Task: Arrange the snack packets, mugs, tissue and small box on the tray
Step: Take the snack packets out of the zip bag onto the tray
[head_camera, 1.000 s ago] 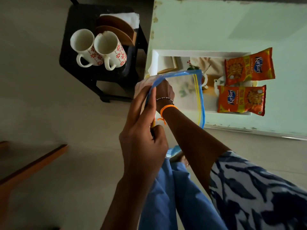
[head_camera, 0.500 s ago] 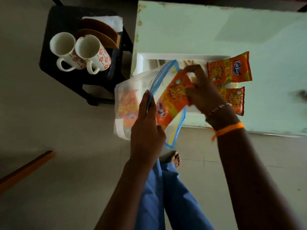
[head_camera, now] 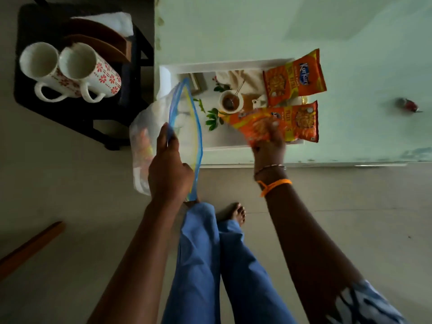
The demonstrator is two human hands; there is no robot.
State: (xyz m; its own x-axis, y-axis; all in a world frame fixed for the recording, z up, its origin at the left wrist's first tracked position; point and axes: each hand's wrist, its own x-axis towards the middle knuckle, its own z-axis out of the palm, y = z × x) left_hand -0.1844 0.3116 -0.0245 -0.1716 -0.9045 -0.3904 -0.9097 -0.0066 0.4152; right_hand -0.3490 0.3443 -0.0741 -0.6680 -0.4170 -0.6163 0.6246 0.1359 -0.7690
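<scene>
My right hand (head_camera: 268,143) grips an orange snack packet (head_camera: 251,123) low over the white printed tray (head_camera: 224,149), partly across a second orange packet (head_camera: 304,120). A third orange packet (head_camera: 293,78) lies at the tray's far right corner. My left hand (head_camera: 169,164) holds the blue zip rim of a clear plastic bag (head_camera: 142,146) at the tray's left end; something orange shows faintly inside. Two white mugs with red flowers (head_camera: 70,71) stand on a black stool (head_camera: 70,113) to the left, with white tissue (head_camera: 117,22) in a brown wooden holder (head_camera: 102,43) behind them.
The tray rests on a pale green table (head_camera: 257,26) near its front edge. A small red object (head_camera: 408,105) lies on the table to the right. My legs in blue trousers (head_camera: 210,265) stand below. A wooden bar (head_camera: 30,246) crosses the floor lower left.
My right hand drew an orange packet out of the bag and carried it right, down over the tray beside the other two. My left hand kept hold of the bag's rim.
</scene>
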